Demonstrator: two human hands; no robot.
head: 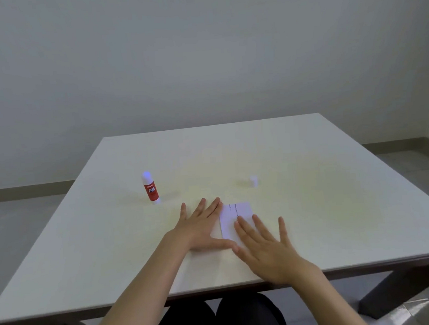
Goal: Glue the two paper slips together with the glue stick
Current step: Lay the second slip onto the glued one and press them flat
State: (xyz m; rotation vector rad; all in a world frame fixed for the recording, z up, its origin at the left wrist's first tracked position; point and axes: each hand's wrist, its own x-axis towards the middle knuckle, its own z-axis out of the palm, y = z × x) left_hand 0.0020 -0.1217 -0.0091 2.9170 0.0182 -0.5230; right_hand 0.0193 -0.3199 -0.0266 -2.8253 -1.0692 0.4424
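White paper slips lie flat on the white table, with a line of small print near the far edge; I cannot tell one slip from the other. My left hand lies flat with spread fingers on the paper's left part. Flat too, my right hand covers the paper's near right part. The red glue stick stands upright to the far left, its pale tip exposed. Its white cap stands apart at the far right.
The table's near edge runs just below my wrists, with dark table legs under it. A plain grey wall stands behind the table.
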